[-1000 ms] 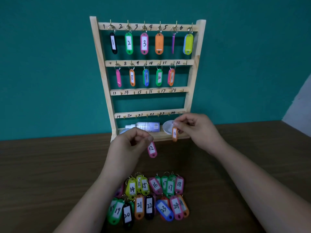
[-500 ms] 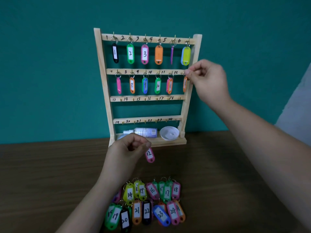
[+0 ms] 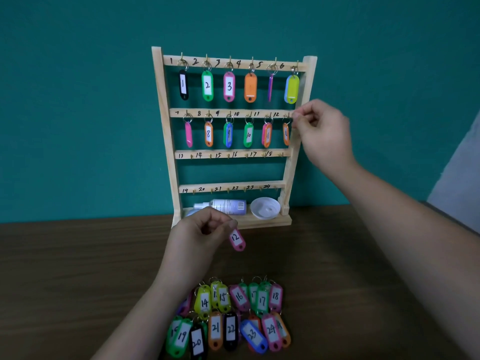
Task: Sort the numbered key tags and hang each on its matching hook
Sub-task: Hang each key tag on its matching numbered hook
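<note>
Twelve key tags hang with long axes vertical on the rack [image 3: 166, 141] at the desk's [image 3: 78, 281] back edge, six on each of two upper rails. The right hand [image 3: 322, 131] curls its fingertips just beside the ring of orange tag 12 [image 3: 285, 133]; whether it grips is unclear. The left hand [image 3: 200, 235] pinches pink tag 12 [image 3: 237, 239], which dangles downward above the overlapping tag pile [image 3: 215, 327] near the front edge.

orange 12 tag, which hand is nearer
Right. The right hand is just beside the orange 12 tag, fingertips by its top; the left hand is well below it, holding a pink 12 tag.
</note>
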`<state>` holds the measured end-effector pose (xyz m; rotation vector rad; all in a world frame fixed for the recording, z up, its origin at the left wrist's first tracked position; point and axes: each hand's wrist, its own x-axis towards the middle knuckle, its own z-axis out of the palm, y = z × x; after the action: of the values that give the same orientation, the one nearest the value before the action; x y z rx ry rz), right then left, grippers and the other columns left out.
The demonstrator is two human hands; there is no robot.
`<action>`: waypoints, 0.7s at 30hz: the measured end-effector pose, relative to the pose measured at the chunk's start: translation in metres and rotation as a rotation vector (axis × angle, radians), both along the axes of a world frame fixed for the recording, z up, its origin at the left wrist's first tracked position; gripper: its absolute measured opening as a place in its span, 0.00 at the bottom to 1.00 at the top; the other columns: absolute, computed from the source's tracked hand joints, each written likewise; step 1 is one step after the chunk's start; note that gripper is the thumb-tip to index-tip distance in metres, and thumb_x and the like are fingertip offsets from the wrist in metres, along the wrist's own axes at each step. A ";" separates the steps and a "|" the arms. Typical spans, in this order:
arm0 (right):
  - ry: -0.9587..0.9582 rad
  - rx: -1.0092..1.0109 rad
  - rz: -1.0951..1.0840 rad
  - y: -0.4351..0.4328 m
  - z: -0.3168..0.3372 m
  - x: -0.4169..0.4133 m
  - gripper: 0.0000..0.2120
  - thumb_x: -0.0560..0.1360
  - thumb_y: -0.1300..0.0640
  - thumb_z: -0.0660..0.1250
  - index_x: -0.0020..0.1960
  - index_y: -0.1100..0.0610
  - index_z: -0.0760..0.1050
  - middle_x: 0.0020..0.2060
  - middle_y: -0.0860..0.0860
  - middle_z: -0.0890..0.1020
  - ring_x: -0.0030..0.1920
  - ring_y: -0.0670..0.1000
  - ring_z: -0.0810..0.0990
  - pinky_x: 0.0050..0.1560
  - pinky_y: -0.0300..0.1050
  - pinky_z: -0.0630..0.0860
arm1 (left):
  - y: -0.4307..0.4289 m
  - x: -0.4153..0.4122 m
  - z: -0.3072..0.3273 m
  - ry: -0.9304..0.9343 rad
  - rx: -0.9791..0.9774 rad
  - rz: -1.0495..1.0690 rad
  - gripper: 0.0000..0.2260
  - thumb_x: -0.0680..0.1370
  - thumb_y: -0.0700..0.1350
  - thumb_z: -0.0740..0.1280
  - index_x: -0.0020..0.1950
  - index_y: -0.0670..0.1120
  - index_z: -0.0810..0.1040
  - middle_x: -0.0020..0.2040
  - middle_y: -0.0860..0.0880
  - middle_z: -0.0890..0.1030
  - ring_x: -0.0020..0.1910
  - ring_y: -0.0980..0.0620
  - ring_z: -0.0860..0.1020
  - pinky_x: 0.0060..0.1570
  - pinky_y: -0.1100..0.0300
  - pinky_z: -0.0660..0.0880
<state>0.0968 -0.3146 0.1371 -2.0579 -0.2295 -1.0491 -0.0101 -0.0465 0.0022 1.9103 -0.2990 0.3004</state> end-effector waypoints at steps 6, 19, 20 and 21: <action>-0.119 -0.040 0.071 0.029 -0.026 -0.035 0.04 0.81 0.58 0.68 0.48 0.53 0.76 0.39 0.48 0.80 0.40 0.47 0.78 0.40 0.44 0.75 | -0.002 0.000 0.002 -0.024 -0.028 -0.001 0.04 0.80 0.52 0.73 0.47 0.54 0.85 0.43 0.56 0.86 0.46 0.58 0.83 0.50 0.57 0.79; 0.416 -0.316 0.525 0.070 -0.100 -0.078 0.03 0.84 0.51 0.69 0.53 0.47 0.82 0.45 0.42 0.83 0.49 0.43 0.82 0.48 0.40 0.78 | 0.003 0.002 -0.001 -0.106 -0.021 0.072 0.03 0.81 0.48 0.72 0.51 0.55 0.86 0.45 0.59 0.87 0.49 0.61 0.84 0.50 0.59 0.80; 0.417 -0.315 0.517 0.070 -0.099 -0.078 0.03 0.84 0.51 0.69 0.53 0.48 0.82 0.44 0.42 0.84 0.48 0.43 0.82 0.49 0.42 0.78 | 0.003 0.002 -0.001 -0.112 -0.021 0.073 0.03 0.81 0.48 0.72 0.51 0.55 0.86 0.45 0.59 0.87 0.49 0.61 0.84 0.50 0.58 0.80; 0.424 -0.315 0.514 0.069 -0.099 -0.077 0.03 0.84 0.52 0.69 0.52 0.48 0.82 0.44 0.42 0.84 0.48 0.43 0.82 0.50 0.44 0.79 | 0.003 0.001 0.000 -0.117 -0.023 0.072 0.03 0.81 0.48 0.72 0.51 0.55 0.86 0.45 0.59 0.87 0.49 0.61 0.84 0.51 0.58 0.80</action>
<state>0.0195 -0.2453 0.0382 -2.2658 -0.6929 -0.2670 -0.0089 -0.0439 0.0017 1.8874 -0.3034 0.4627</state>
